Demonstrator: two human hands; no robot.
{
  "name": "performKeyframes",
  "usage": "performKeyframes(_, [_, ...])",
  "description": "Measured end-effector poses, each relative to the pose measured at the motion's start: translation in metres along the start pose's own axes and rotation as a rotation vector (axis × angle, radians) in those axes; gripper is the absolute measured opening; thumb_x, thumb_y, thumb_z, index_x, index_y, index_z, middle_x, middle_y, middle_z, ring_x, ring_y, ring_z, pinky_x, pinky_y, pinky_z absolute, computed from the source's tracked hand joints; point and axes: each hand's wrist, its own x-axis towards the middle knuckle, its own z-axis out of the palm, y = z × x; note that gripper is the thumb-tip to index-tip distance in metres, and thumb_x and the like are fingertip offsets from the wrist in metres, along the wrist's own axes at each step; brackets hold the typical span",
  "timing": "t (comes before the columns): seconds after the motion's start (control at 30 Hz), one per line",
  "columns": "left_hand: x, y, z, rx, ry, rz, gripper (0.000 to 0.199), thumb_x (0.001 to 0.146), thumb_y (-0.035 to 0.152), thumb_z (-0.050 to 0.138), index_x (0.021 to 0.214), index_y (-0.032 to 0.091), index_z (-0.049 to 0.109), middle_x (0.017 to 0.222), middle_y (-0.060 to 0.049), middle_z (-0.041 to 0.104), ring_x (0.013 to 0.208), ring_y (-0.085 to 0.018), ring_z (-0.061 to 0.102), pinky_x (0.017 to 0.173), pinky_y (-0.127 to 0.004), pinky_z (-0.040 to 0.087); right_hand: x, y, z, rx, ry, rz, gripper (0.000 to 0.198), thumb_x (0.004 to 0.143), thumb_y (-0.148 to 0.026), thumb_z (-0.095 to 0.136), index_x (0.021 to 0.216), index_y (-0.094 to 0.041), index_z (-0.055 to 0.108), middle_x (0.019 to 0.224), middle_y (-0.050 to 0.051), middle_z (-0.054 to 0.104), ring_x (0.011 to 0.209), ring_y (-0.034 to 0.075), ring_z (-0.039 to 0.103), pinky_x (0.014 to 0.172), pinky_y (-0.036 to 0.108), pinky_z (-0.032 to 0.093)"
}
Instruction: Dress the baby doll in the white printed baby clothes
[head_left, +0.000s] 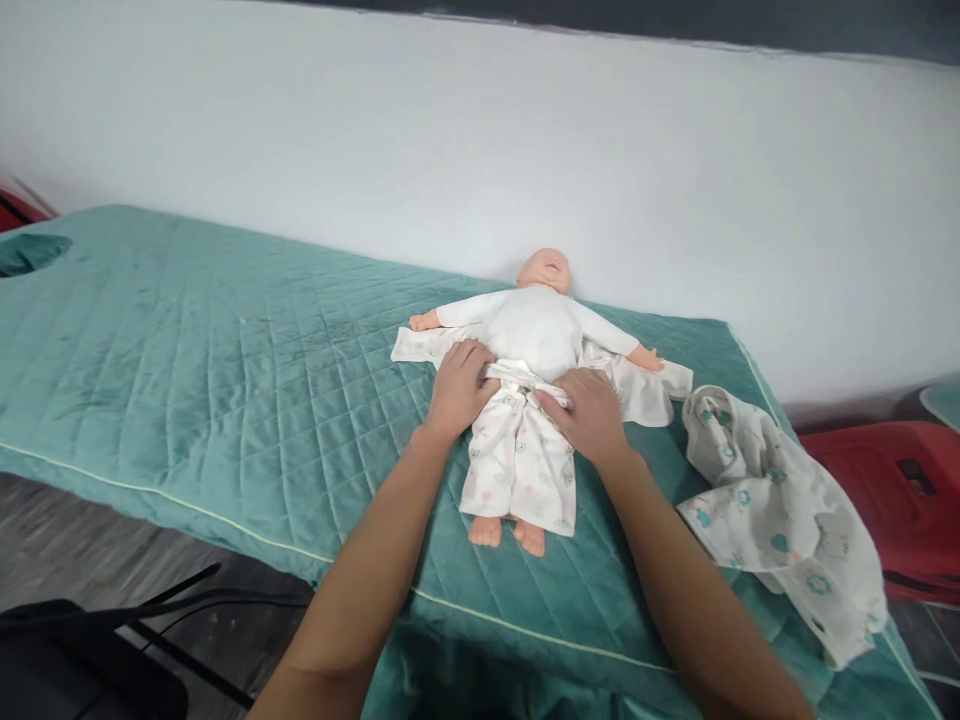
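Observation:
A baby doll (534,325) with a white cloth body lies on its back, arms spread and feet toward me. White printed trousers (517,460) cover its legs, with the bare feet showing below the cuffs. My left hand (462,385) grips the trousers' waistband at the doll's hip, fingers curled over the edge. On the opposite hip my right hand (589,408) pinches the waistband between thumb and fingers. A white printed top (645,392) is spread open beneath the doll, its sleeves out to both sides.
A green quilted cover (262,370) lies over the table, against a white wall (337,130). Another white garment with teal prints (787,510) is crumpled at the right edge. A red chair (892,490) stands beyond it, and a black object (82,660) sits at lower left.

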Motion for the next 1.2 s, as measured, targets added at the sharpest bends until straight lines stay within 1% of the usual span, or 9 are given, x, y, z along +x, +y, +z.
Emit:
performKeyframes(0.1, [-0.001, 0.0, 0.001, -0.011, 0.001, -0.009, 0.017, 0.079, 0.012, 0.056, 0.093, 0.022, 0.054, 0.097, -0.007, 0.061, 0.095, -0.025, 0.054, 0.086, -0.038, 0.045, -0.001, -0.001, 0.001, -0.021, -0.021, 0.091, 0.035, 0.102, -0.047, 0.049, 0.078, -0.022, 0.056, 0.071, 0.003, 0.062, 0.074, 0.022, 0.057, 0.075, 0.035, 0.035])
performKeyframes(0.2, [-0.001, 0.002, 0.001, -0.05, 0.001, -0.053, 0.016, 0.079, 0.012, 0.055, 0.092, 0.023, 0.054, 0.093, -0.005, 0.061, 0.093, -0.024, 0.055, 0.085, -0.037, 0.046, 0.0, -0.001, 0.003, -0.006, -0.051, 0.151, 0.036, 0.101, -0.049, 0.049, 0.079, -0.022, 0.056, 0.071, 0.003, 0.063, 0.073, 0.022, 0.058, 0.073, 0.034, 0.034])
performKeyframes(0.33, [0.0, 0.007, 0.0, -0.163, 0.032, -0.16, 0.015, 0.077, 0.012, 0.055, 0.087, 0.023, 0.055, 0.087, -0.002, 0.06, 0.086, -0.02, 0.056, 0.08, -0.033, 0.045, 0.001, 0.002, 0.005, 0.079, -0.086, 0.211, 0.034, 0.1, -0.049, 0.051, 0.081, -0.022, 0.057, 0.077, 0.003, 0.066, 0.078, 0.022, 0.061, 0.075, 0.033, 0.035])
performKeyframes(0.47, [0.0, 0.016, -0.004, -0.252, 0.041, -0.272, 0.013, 0.075, 0.013, 0.057, 0.083, 0.023, 0.057, 0.083, 0.001, 0.06, 0.082, -0.017, 0.056, 0.08, -0.031, 0.045, 0.001, 0.007, 0.009, 0.179, -0.065, 0.278, 0.032, 0.099, -0.05, 0.055, 0.083, -0.022, 0.059, 0.08, 0.002, 0.066, 0.084, 0.022, 0.063, 0.079, 0.032, 0.038])
performKeyframes(0.67, [-0.006, 0.029, -0.007, -0.338, 0.059, -0.388, 0.012, 0.074, 0.014, 0.057, 0.083, 0.022, 0.059, 0.083, 0.002, 0.064, 0.082, -0.016, 0.058, 0.082, -0.031, 0.047, 0.002, 0.01, 0.01, 0.212, -0.059, 0.305, 0.034, 0.098, -0.052, 0.054, 0.082, -0.022, 0.059, 0.079, 0.002, 0.066, 0.081, 0.021, 0.062, 0.076, 0.032, 0.039])
performKeyframes(0.8, [-0.016, 0.036, -0.009, -0.36, 0.097, -0.447, 0.015, 0.072, 0.015, 0.061, 0.084, 0.023, 0.057, 0.082, 0.003, 0.063, 0.08, -0.016, 0.058, 0.08, -0.03, 0.047, 0.001, 0.011, 0.011, 0.215, -0.049, 0.321, 0.035, 0.097, -0.054, 0.056, 0.082, -0.022, 0.06, 0.081, 0.003, 0.067, 0.082, 0.022, 0.062, 0.076, 0.032, 0.039])
performKeyframes(1.03, [-0.037, 0.049, -0.016, -0.367, 0.089, -0.502, 0.013, 0.075, 0.02, 0.065, 0.08, 0.023, 0.054, 0.078, 0.003, 0.059, 0.075, -0.015, 0.055, 0.074, -0.029, 0.046, -0.001, 0.014, 0.013, 0.243, -0.028, 0.336, 0.037, 0.094, -0.057, 0.058, 0.083, -0.022, 0.062, 0.084, 0.003, 0.068, 0.085, 0.022, 0.061, 0.079, 0.033, 0.04])
performKeyframes(1.2, [-0.049, 0.058, -0.017, -0.385, 0.095, -0.532, 0.012, 0.079, 0.023, 0.065, 0.079, 0.023, 0.053, 0.076, 0.004, 0.057, 0.072, -0.014, 0.053, 0.071, -0.028, 0.045, -0.002, 0.02, 0.015, 0.197, 0.0, 0.405, 0.04, 0.092, -0.061, 0.058, 0.082, -0.023, 0.062, 0.083, 0.004, 0.068, 0.084, 0.024, 0.062, 0.078, 0.033, 0.039])
